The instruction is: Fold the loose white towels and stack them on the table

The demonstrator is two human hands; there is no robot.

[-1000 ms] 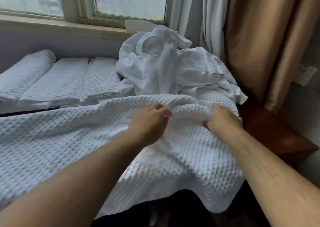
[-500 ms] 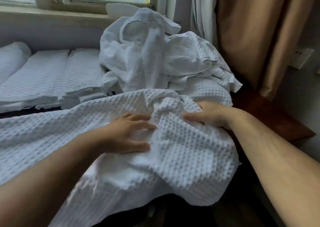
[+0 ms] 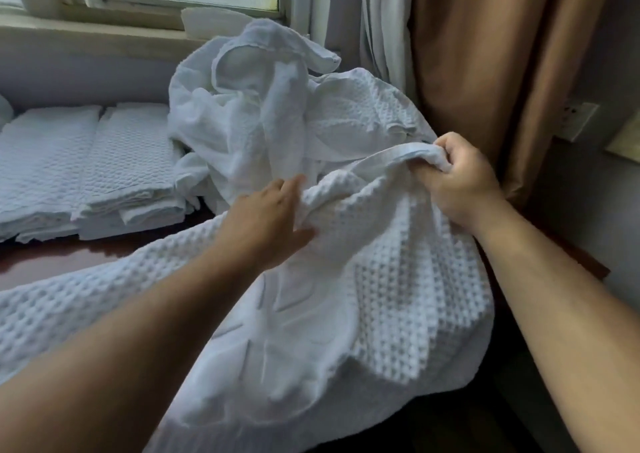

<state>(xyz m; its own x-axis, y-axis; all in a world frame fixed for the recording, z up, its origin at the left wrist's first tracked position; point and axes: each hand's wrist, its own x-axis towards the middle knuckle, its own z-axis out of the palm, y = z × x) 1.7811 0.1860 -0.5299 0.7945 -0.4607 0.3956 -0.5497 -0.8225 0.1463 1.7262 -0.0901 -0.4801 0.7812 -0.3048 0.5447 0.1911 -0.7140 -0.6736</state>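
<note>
White waffle towel [image 3: 381, 296] lies spread across the front of the desk [image 3: 52, 258], and its near part hangs over the front edge toward you. Your right hand [image 3: 460, 179] is raised at the towel's far right side. Its grip is clamped on the flat hemmed edge, fingers curled round a bunch of cloth. From that fist the hem runs leftward as a smooth band. Your left hand [image 3: 266, 224] has its grip apart: fingers straight, palm laid against a raised fold in the middle of the towel, thumb spread on the near side. Between your hands the cloth stands up in a ridge. To the left it runs flatter and passes out of view.

Just behind the towel a pile [image 3: 263, 106] of loose towels is heaped up against the windowsill [image 3: 86, 37]. Left of the pile, two folded stacks [image 3: 128, 161] sit side by side along the wall, their long edges touching. A strip of bare dark wood shows on the left between those stacks and the towel's far edge, the only open desk surface in view. On the right, the brown curtain [image 3: 485, 54] hangs just beside your right hand, and the desk's right edge shows past your right forearm.
</note>
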